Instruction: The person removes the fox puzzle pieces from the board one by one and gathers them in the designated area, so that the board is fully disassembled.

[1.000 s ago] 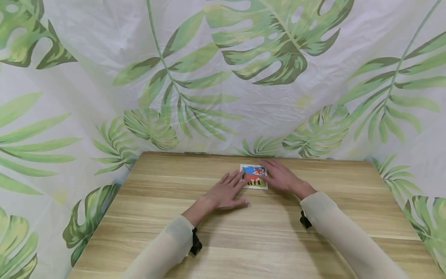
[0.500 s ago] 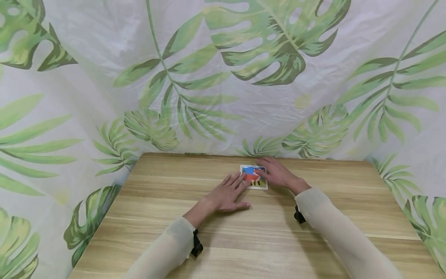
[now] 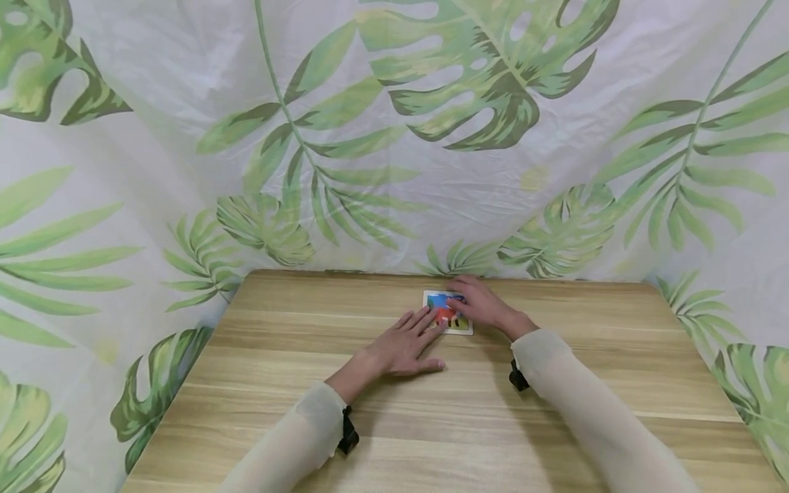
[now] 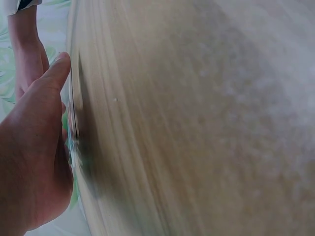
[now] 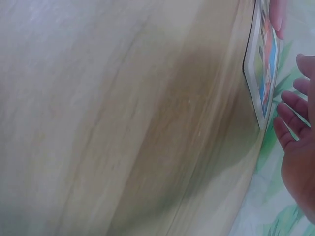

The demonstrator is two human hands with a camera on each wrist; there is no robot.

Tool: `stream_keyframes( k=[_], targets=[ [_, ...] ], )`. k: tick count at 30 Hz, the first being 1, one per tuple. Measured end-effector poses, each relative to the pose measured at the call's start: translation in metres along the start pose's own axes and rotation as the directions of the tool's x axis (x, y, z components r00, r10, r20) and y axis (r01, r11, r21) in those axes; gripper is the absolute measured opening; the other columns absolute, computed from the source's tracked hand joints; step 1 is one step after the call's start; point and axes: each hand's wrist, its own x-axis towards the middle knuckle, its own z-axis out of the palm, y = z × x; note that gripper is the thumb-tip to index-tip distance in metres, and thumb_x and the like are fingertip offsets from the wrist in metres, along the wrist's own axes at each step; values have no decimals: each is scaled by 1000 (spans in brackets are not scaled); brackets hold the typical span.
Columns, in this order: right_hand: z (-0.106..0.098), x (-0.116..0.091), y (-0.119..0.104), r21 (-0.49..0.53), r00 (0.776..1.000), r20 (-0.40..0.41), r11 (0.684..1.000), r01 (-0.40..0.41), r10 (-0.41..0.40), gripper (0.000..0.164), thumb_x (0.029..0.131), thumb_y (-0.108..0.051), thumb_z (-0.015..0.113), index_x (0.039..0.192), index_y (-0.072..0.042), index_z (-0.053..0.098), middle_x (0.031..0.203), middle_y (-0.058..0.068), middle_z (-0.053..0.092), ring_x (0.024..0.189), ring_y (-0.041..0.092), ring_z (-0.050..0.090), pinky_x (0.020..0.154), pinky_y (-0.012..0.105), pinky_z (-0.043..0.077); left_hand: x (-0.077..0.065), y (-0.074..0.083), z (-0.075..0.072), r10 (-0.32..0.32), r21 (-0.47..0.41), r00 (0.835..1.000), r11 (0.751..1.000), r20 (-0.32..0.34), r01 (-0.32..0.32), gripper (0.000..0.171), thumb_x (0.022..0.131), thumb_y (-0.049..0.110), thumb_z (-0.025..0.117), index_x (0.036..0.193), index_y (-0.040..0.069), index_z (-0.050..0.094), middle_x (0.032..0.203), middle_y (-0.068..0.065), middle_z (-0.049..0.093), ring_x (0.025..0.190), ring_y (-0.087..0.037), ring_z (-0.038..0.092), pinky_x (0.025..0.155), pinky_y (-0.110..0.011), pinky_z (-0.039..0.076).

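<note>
A small flat fox picture with a white border [image 3: 462, 326], like a framed puzzle board, lies near the table's far edge. My left hand [image 3: 402, 348] lies flat with fingers spread, its fingertips over the picture's left part and the thumb out to the side. From the right, my right hand [image 3: 485, 304] reaches over the upper right corner, covering the fox's head in the head view. In the right wrist view the picture [image 5: 265, 78] is seen edge-on on the wood, and the right hand [image 5: 301, 123] shows loosely bent fingers above it.
The wood-grain table [image 3: 296, 383] runs up to a hanging leaf-print cloth [image 3: 370, 171] right behind the picture. Cloth also hangs at both sides. Each wrist wears a small black device, such as the one on the left wrist [image 3: 348, 431].
My right hand has slid left and slightly away from me, now covering more of the picture's upper right. My left fingers have edged slightly further over it.
</note>
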Motion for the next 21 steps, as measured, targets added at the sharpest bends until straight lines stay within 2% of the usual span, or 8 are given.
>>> stream_keyframes(
  k=[8,13,21],
  targets=[
    [4,6,1,18,999,-8,999,39,-39,40,104,-16,68,139,5,66,137,24,64,130,40,60,110,57,48,-1,0,1,12,-17,1000,1000,17,-12,86,106,72,35,172,21,16,179,-11,3,165,-29,4,132,-46,14],
    [7,11,2,37,1000,24,999,15,-16,39,104,-14,68,139,3,66,137,20,65,128,36,61,109,55,49,-2,0,1,17,-26,1000,1000,16,-17,86,106,72,35,172,21,17,179,-12,2,165,-30,4,132,-46,15],
    [8,16,-1,55,998,67,998,6,-10,39,103,-10,67,140,3,66,138,22,64,128,38,61,108,55,50,-2,2,2,11,-23,1000,1000,19,-10,86,105,73,36,172,22,18,179,-10,2,165,-28,4,132,-45,15]
  ],
)
